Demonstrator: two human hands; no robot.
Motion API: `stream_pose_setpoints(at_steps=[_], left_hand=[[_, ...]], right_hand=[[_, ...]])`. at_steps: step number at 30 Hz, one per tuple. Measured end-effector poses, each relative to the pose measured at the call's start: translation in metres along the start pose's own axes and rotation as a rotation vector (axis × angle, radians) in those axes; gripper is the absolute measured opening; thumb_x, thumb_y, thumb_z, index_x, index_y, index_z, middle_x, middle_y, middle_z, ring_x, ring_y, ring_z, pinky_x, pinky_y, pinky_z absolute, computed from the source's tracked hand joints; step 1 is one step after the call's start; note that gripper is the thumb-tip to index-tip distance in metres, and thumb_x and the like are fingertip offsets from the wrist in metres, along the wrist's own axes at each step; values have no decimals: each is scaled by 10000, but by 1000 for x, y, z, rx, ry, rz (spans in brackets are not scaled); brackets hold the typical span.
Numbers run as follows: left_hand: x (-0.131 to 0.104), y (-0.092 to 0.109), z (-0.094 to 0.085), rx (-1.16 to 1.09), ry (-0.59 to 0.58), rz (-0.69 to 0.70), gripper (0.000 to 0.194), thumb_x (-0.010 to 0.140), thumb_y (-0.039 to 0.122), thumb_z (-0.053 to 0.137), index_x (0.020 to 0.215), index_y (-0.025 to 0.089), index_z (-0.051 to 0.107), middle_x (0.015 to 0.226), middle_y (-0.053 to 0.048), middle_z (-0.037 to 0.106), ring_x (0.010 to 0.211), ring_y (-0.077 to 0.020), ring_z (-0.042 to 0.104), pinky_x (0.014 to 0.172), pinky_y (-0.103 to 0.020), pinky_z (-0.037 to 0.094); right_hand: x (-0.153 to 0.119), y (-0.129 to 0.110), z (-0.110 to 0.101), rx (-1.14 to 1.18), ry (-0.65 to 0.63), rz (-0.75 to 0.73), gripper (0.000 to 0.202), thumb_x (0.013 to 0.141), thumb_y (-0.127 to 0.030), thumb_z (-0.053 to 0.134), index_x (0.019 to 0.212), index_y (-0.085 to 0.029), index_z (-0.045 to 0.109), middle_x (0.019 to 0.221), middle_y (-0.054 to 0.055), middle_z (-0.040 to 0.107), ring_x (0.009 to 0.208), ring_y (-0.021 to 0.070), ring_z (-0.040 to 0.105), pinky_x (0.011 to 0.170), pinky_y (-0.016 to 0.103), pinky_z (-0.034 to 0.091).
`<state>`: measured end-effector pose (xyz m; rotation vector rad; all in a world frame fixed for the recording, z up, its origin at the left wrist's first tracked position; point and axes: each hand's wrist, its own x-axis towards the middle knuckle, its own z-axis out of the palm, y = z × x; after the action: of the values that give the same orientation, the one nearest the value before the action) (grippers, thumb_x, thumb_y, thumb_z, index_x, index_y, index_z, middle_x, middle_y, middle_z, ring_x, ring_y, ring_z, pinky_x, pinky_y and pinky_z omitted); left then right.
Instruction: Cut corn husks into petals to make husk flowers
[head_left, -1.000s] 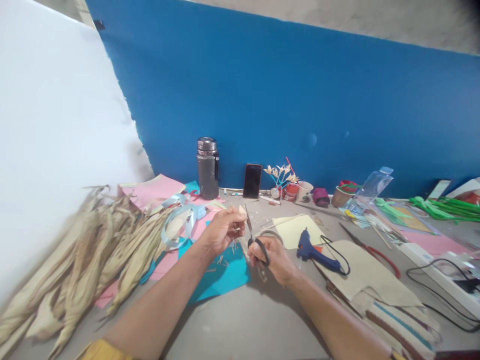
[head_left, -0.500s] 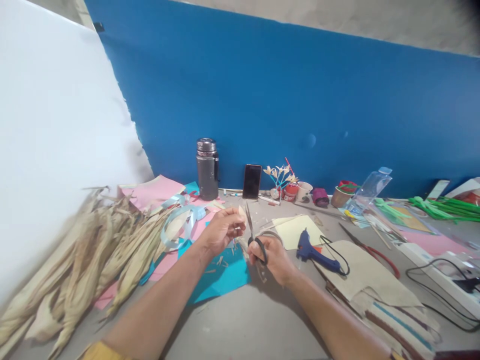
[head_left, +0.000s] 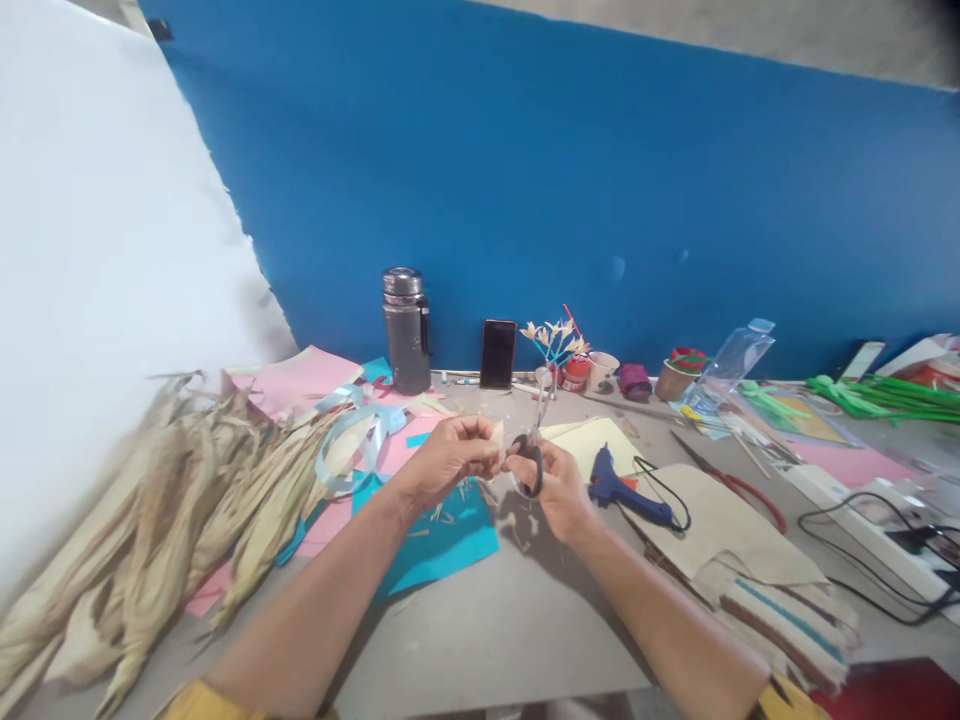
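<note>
My left hand [head_left: 459,460] pinches a small pale piece [head_left: 498,434], which looks like a bit of dried corn husk, over the table's middle. Just to its right, my right hand [head_left: 555,482] has its fingers through the black handles of a pair of scissors [head_left: 537,450], blades pointing up and away. Thumb and fingertips of both hands are close together near the piece; whether they touch is hard to tell. Beneath the left hand lies a bright blue sheet [head_left: 442,540] with husk scraps on it. A large bundle of dried husks [head_left: 165,500] spreads at the left.
At the back stand a thermos [head_left: 406,335], a phone [head_left: 498,354], husk flowers [head_left: 555,340] and a paper cup [head_left: 602,372]. To the right are a blue glue gun [head_left: 630,495], red-handled pliers [head_left: 739,485], a plastic bottle [head_left: 731,360] and a white power strip [head_left: 862,520] with black cables.
My hands have come closer together. The scissors have swung away from the pale piece, their blades now further right. The view has shifted slightly.
</note>
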<state>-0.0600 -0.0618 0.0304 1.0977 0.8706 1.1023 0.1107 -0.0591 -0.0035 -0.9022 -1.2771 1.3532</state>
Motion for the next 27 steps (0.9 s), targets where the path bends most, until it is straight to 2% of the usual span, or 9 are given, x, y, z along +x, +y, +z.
stream_pose_setpoints(at_steps=[4,8,15,19,23,27], left_hand=[[1,-5,1,75,-21,-29,143,642,185,743,690,148,613,579,8,597,542,-111,572,587,-254,445],[1,-8,4,109,-46,-68,142,650,195,750,694,150,622,565,13,599,526,-98,543,573,-241,440],[2,-16,4,25,-94,-98,221,669,247,818,730,161,623,609,12,608,570,-109,577,592,-248,475],[3,-20,2,-38,-150,-119,283,692,311,836,750,162,603,682,-21,649,624,-141,634,609,-266,499],[3,-18,2,-24,-166,-109,290,703,318,835,746,154,600,651,-15,640,574,-121,616,609,-258,495],[3,-18,1,-9,-164,-108,293,711,336,825,740,153,598,618,-3,618,552,-116,603,598,-253,487]], right_hand=[[4,0,-2,68,72,-8,334,615,-345,824,837,-163,654,686,-25,590,589,105,468,553,238,360],[6,-3,-4,89,65,-20,315,609,-322,809,829,-160,651,681,-26,588,580,105,457,547,242,351],[7,-5,-5,126,109,10,290,589,-301,790,800,-168,642,600,-45,556,512,96,414,499,247,325],[10,-4,-8,217,106,24,284,589,-291,801,788,-165,642,606,-40,550,503,88,416,473,238,304],[15,-11,-14,359,120,77,290,556,-260,819,743,-169,616,598,-57,492,500,64,362,427,200,255],[17,-16,-20,387,66,132,320,568,-297,843,736,-157,609,676,-22,551,536,60,357,435,183,252]])
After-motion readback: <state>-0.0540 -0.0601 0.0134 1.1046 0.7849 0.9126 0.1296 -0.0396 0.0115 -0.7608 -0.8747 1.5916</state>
